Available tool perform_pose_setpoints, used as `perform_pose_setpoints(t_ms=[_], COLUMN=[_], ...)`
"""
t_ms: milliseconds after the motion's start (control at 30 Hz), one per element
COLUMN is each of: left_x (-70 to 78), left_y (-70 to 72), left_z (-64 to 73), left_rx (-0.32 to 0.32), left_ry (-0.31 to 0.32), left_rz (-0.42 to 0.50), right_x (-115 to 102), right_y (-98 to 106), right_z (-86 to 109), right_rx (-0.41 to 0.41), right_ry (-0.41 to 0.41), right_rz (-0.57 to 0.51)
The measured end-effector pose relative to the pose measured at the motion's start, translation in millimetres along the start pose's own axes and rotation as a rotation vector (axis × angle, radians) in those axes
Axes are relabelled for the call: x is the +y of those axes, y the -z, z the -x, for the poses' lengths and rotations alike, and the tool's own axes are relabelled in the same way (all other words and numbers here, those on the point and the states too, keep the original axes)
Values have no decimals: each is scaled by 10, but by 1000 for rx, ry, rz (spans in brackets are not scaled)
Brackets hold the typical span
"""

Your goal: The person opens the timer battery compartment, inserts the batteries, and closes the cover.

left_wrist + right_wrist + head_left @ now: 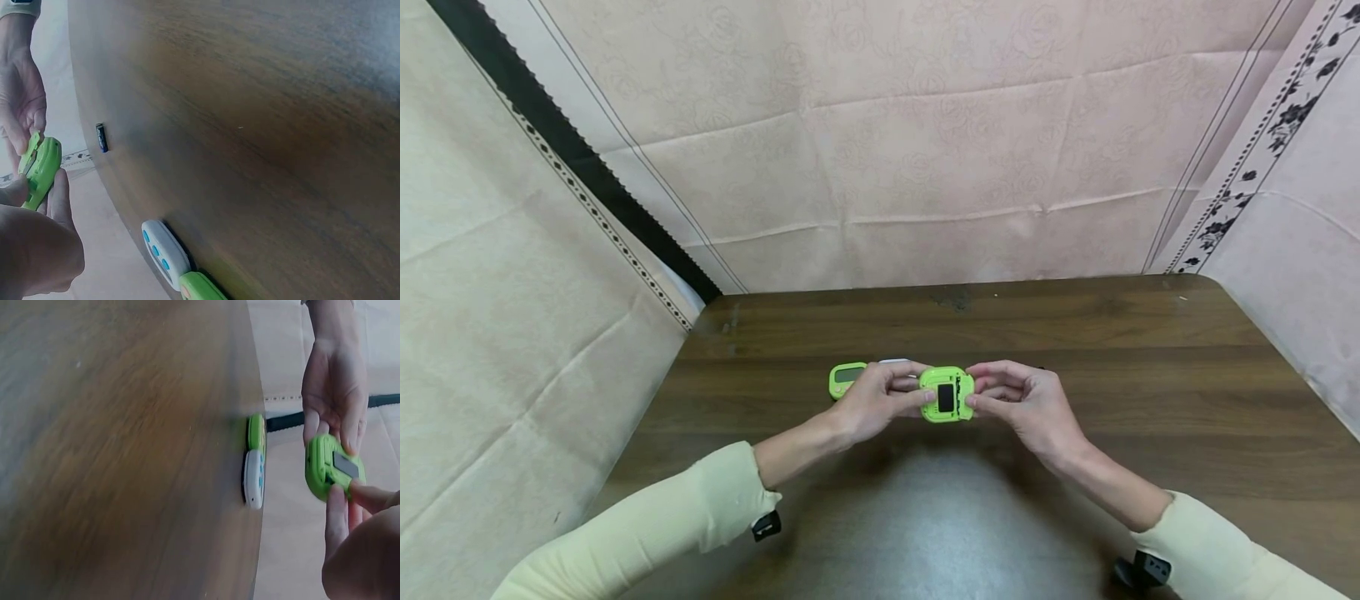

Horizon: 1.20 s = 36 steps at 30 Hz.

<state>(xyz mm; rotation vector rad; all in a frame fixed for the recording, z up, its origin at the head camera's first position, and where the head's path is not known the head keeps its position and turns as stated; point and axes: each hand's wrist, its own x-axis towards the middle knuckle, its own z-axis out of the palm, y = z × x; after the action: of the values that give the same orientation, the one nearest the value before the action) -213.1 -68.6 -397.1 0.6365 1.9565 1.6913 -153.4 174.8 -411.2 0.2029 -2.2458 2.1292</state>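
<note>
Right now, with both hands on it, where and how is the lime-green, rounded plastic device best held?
Probably by the side edges of the lime-green device, left hand from the left, right hand from the right. It is a rounded slab, so its edges suit a pinch that leaves the dark rectangle on its face uncovered.

Held unit (947, 395) above tbl (1075, 525), betw. L hand (880, 402) on its left and R hand (1036, 410) on its right, both touching it. Second unit (842, 377) on tbl, behind and left of L hand. Third unit (164, 253) on tbl, just beside second unit, to its right (mostly blocked by L hand in head view). Batt. (102, 137) also on tbl, right of third unit, apart from it. Cloth (925, 167) behind tbl.
</note>
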Motion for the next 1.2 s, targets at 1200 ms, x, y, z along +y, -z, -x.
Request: perform_pose_setpoints(t_ms=[1200], left_x=[25], left_y=[-27], left_z=[31], left_rx=[12], left_ry=[22], left_rz=[23], right_x=[-50], right_y=[80], right_z=[-90], right_rx=[-68], right_ry=[-157], right_rz=[-46])
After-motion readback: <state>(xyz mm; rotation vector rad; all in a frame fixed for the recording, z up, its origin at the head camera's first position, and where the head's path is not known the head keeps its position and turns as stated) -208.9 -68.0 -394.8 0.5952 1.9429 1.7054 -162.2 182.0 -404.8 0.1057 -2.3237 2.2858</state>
